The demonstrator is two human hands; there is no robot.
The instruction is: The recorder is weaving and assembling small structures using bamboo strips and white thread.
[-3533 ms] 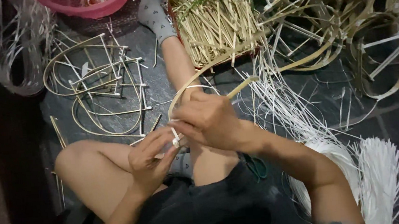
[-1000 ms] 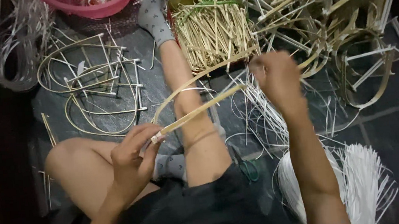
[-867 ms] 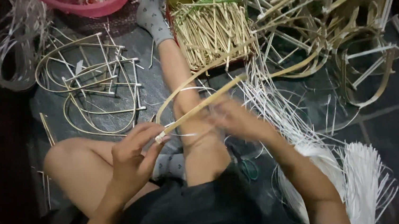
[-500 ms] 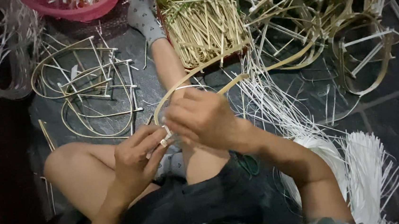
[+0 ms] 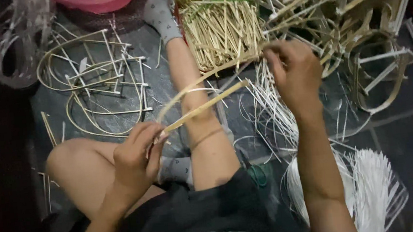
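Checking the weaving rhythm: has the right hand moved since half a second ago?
Yes. The right hand has swung up and rightward, away from the left hand and toward the basket of bamboo sticks.

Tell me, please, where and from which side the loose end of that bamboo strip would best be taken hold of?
Probably at the free tip of the bamboo strip, coming from the right, where the right hand is raised. The left hand already pinches the near end, so the strip slants up and away over the outstretched leg with nothing touching its far end. It is flat, so a thumb-and-finger pinch across the faces should suit.
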